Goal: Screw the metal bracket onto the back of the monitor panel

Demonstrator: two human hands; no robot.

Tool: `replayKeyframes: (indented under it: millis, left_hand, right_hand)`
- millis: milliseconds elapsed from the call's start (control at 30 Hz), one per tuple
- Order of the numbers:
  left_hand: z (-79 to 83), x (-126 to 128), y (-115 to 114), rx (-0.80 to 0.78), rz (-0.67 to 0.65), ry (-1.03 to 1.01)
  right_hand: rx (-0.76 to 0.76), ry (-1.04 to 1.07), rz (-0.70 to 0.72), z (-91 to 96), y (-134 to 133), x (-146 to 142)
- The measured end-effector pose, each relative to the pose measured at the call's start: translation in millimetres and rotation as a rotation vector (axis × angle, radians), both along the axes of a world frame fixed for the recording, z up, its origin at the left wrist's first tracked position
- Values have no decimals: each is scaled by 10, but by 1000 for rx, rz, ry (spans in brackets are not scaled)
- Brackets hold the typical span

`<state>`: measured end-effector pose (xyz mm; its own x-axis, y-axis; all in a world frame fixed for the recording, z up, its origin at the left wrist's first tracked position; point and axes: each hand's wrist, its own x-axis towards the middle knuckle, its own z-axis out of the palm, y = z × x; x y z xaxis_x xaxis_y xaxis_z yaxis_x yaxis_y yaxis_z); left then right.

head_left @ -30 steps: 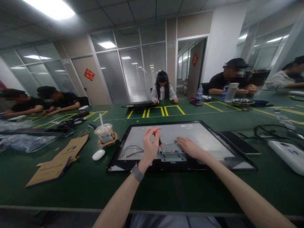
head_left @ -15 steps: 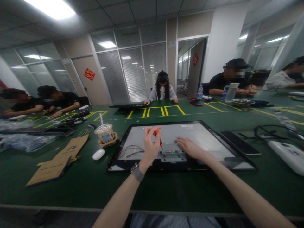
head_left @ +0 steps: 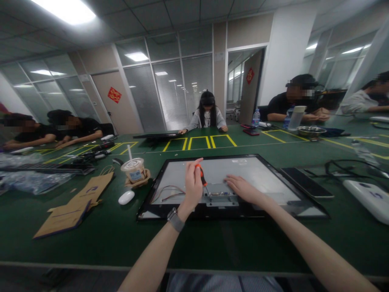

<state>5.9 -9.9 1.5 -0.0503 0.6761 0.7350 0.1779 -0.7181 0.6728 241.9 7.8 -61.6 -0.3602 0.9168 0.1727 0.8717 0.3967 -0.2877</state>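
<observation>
A flat display panel (head_left: 170, 174) with a black frame and pale metal back lies in front of me. My left hand (head_left: 193, 184) grips an orange-and-black screwdriver (head_left: 203, 177), its shaft slanting down to a metal bracket (head_left: 216, 188) with connector ports near the panel's front edge. Exactly where the tip lands is too small to make out. Fingers stretched flat, my right hand (head_left: 243, 189) rests on the panel's back, right beside the bracket. Thin wires (head_left: 172, 194) lie loose on the panel, left of my left hand.
Left of the panel are a white mouse (head_left: 126, 198), a drink cup (head_left: 133, 170) with a straw, and a brown paper bag (head_left: 75, 202). A black phone-like slab (head_left: 305, 182) and a white case (head_left: 367, 198) lie at right. Several people sit around the green table (head_left: 194, 243).
The fingers of my left hand have shifted and straightened around the screwdriver, showing more of its handle. My right hand stays put. Across the table, a person's dark panel has slid slightly left.
</observation>
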Motion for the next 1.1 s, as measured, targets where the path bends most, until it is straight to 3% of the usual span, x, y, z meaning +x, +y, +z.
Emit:
replayKeyframes:
  millis: [167,300,433,600,667,900,1100]
  left_hand:
    - [-20,9,15,-46,-138,-91]
    - [24,9,14,1,-46,-82]
    - [34,-6,71,-105,-7,-183]
    - [-6,-28,154,-260,-188,-327]
    - [6,-20,134,-230,-210,-309]
    - [98,7,12,-88,-92,-123]
    - [78,-24,69,-175,-261,-162]
  right_hand:
    - [11,-18,14,-7,0,2]
    - [17,16,1,0,-8,-5]
    - [11,14,-8,12,-12,-14]
    - [-9,4,2,10,0,-6]
    - [-13,6,-5,7,2,-3]
    - [5,32,-4,30,-25,-14]
    - [-1,-6,9,56,-32,-23]
